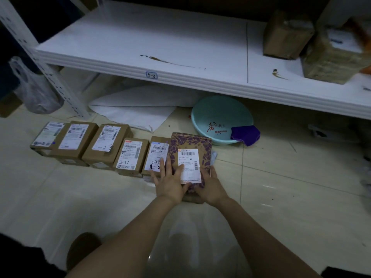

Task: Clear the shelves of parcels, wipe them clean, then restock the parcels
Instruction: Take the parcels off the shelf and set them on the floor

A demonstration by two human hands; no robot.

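A brown parcel with a purple floral print [190,143] and a white label stands at the right end of a row of several cardboard parcels [106,145] on the tiled floor. My left hand [170,181] lies flat on its left side and top. My right hand [210,185] grips its near right corner. The white shelf [140,37] above is bare on the left and carries brown stains [160,60]. Two taped cardboard parcels [287,35] remain at its far right.
A teal basin [216,115] with a purple cloth [246,134] over its rim sits under the shelf. White paper sheets [136,109] lie on the floor behind the row. A clear plastic bag [34,91] hangs by the shelf's left upright [46,69].
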